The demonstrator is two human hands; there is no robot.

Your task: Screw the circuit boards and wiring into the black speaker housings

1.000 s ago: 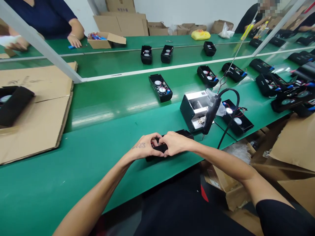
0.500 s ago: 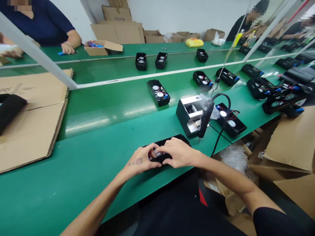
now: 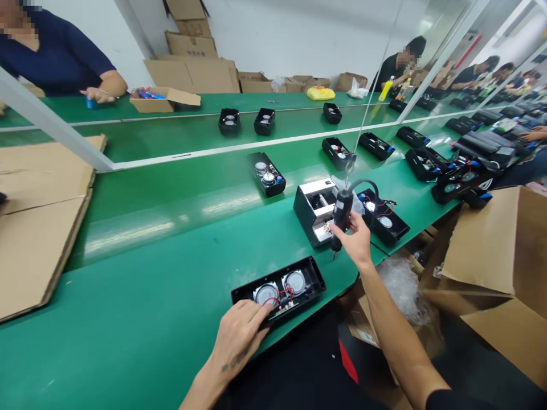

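Note:
A black speaker housing (image 3: 314,276) lies open side up on the bench in front of me, with two round speakers, red wires and a small circuit board inside. My left hand (image 3: 241,330) grips its near left edge, fingertips reaching in by the board and partly out of sight. To the right, my right hand (image 3: 358,242) has thumb and fingers around a black electric screwdriver (image 3: 342,213), which hangs bit down from a cord. Just left of the screwdriver stands a black and silver screw feeder (image 3: 305,213).
Another open housing (image 3: 395,225) lies right of the feeder. Several more housings, one of them nearby (image 3: 273,185), sit on the green belt. Flat cardboard (image 3: 47,228) covers the left side. Open cartons (image 3: 478,245) stand at the lower right. A co-worker (image 3: 64,51) sits across the line.
My right hand has left the housing and moved right to the screwdriver. My left hand stays at the housing, whose two speakers now show. The whole view has shifted slightly.

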